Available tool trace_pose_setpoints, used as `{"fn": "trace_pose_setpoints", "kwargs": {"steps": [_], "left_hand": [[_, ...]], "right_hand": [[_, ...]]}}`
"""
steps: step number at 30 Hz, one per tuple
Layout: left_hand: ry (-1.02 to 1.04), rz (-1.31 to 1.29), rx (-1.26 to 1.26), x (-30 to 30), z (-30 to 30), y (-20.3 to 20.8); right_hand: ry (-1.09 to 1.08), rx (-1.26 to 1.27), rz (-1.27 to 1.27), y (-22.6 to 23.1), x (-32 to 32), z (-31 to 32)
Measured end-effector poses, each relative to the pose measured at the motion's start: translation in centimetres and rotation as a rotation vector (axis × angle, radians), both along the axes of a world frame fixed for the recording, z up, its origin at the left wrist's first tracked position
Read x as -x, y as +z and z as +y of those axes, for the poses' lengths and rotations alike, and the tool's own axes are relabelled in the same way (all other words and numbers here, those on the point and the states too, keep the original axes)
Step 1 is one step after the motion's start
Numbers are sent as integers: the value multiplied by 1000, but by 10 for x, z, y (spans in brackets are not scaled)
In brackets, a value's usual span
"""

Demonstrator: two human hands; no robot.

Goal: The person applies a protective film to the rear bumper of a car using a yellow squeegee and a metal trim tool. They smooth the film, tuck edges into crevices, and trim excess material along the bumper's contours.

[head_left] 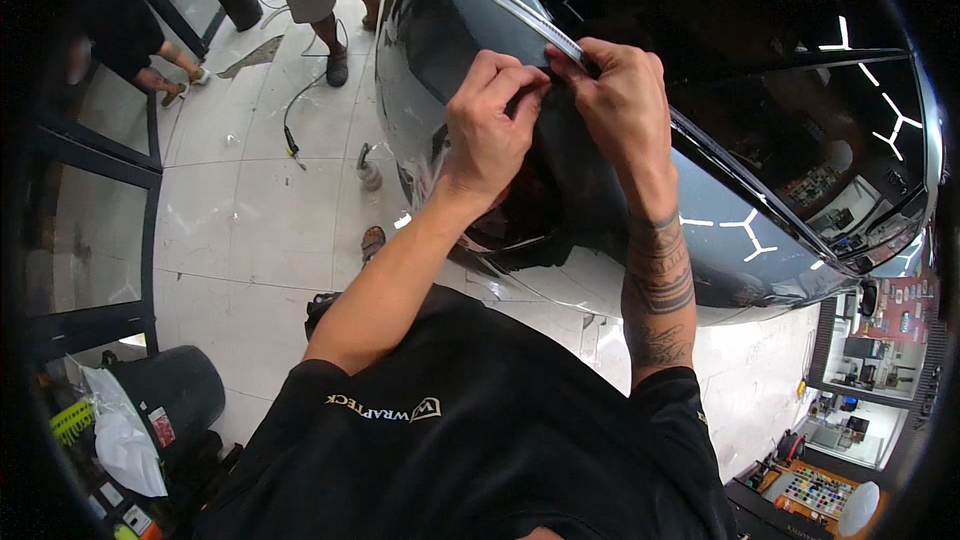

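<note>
A slim silver knife (535, 22), by its look the snap-off kind, is held up over the glossy car, its long end slanting away to the far left. The right hand (622, 90) has its near end, fingers curled round the body and the thumb along the side. The left hand (495, 115) is just left of it, thumb and fingers drawn together in a narrow pinch close to the right hand's fingertips; whether something thin lies between them I cannot tell.

The knife should be light and stiff, with a smooth shell that could slip in damp fingers. It is best held by the handle, well back from the ends; any blade in it would likely be brittle and sharp, though I cannot make out whether one is out.

Beneath and beyond the hands is the grey car (710, 252), its dark window (790, 145) to the right. Such a shiny finish would probably scratch easily. To the left, on the pale tiled floor (255, 205), stand a spray bottle (370, 177) and, farther off, a cord (291, 140). A co-worker's leg (310, 2) is at the far side. Near left is a dark bin (190, 390) with white plastic sheeting (128, 435) beside it.
</note>
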State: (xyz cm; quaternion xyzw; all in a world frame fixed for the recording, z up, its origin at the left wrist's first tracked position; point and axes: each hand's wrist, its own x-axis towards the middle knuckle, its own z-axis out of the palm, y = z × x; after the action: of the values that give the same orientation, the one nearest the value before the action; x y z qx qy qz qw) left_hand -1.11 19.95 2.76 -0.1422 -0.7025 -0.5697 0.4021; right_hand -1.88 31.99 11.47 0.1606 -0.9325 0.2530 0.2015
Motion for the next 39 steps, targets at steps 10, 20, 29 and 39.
{"fn": "trace_pose_setpoints", "kwargs": {"steps": [10, 20, 29, 39], "left_hand": [[-113, 57, 76, 7, -13, -8], [-19, -16, 11, -3, -2, 2], [1, 63, 204, -17, -1, -4], [-112, 74, -103, -43, -38, -39]], "right_hand": [[-23, -5, -96, 8, 2, -2], [69, 153, -110, 10, 10, 5], [17, 52, -38, 2, 2, -1], [143, 99, -41, 0, -1, 3]]}}
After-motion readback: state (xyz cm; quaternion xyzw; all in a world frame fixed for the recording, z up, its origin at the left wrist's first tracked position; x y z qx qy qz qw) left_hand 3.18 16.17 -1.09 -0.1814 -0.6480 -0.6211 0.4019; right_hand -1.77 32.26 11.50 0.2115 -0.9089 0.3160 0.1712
